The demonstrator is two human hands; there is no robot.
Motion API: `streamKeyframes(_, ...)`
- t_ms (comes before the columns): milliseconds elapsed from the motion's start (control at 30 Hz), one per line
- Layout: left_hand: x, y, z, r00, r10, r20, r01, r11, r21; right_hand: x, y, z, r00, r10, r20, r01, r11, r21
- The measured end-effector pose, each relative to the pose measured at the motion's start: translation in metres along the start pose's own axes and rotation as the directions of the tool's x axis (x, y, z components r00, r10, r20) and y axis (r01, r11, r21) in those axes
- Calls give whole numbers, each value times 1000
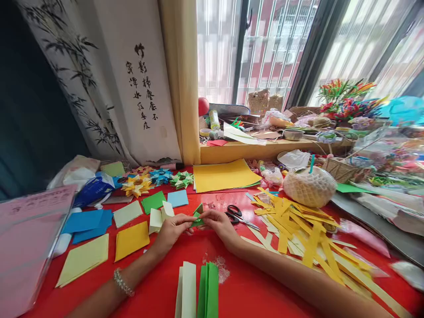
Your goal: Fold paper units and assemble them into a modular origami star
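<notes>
Between both hands, above the red table, is a small piece of folded green paper (198, 217). My left hand (175, 229) pinches its left side, and a beaded bracelet circles that wrist. The fingertips of my right hand (218, 224) close on its right edge. Just left of the fingers stand folded cream papers (156, 219). Black-handled scissors (237, 215) lie beside my right hand, blades pointing right. Nearer to me are a folded cream strip (186, 289) and a folded green strip (208, 289), side by side.
Yellow paper strips (291, 225) are heaped at the right, near a net-wrapped round object with a straw (309, 185). Stacked paper squares (132, 240) lie at the left. Folded paper flowers (136, 184) and large yellow sheets (225, 176) sit at the back, below a cluttered windowsill (265, 149).
</notes>
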State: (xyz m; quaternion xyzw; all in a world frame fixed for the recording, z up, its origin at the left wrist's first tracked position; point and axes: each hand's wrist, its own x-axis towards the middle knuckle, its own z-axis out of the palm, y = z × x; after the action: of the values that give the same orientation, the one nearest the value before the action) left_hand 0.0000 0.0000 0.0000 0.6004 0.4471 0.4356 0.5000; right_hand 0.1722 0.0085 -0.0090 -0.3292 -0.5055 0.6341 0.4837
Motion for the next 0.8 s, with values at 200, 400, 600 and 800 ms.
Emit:
streamKeyframes(200,-2,4,4,1000,-16,5,16,1000,-16,1,0,0,1000,-3,-22,3,1000,-27)
streamKeyframes(400,-4,9,5,998,-63,-11,62,992,-108,0,-2,0,998,-28,-51,25,999,-46)
streamKeyframes(600,4,-3,4,980,-175,92,178,983,-36,0,1,-1,998,-48,-39,44,996,-79)
streamKeyframes(800,7,-9,3,977,-169,133,169,986,13,-2,0,-1,997,-69,-32,64,988,-140)
